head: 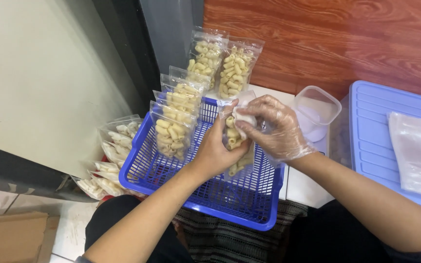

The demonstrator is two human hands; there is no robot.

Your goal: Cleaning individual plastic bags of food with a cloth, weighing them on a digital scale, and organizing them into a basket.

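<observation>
We look down at our two hands meeting over a blue plastic basket that sits on our lap. Our left hand, bare, is wrapped around a clear pouch filled with pale tube-shaped snacks, holding it upright above the middle of the basket. Our right hand wears a thin clear glove and pinches the top of the same pouch, together with a small white packet pressed at its mouth. Both hands are clamped on the pouch and touch each other at the fingertips.

Inside the basket, along its far left side, a row of filled pouches stands upright, one behind another. Further away, two more filled pouches lean against the dark wall and the wooden panel. To the left of the basket, lower down, lies a heap of packs with flatter pale chips.

To the right of our hands stands a small clear tub, open at the top. Further right is a large blue lidded box, and a stack of flat clear bags rests on its lid.
</observation>
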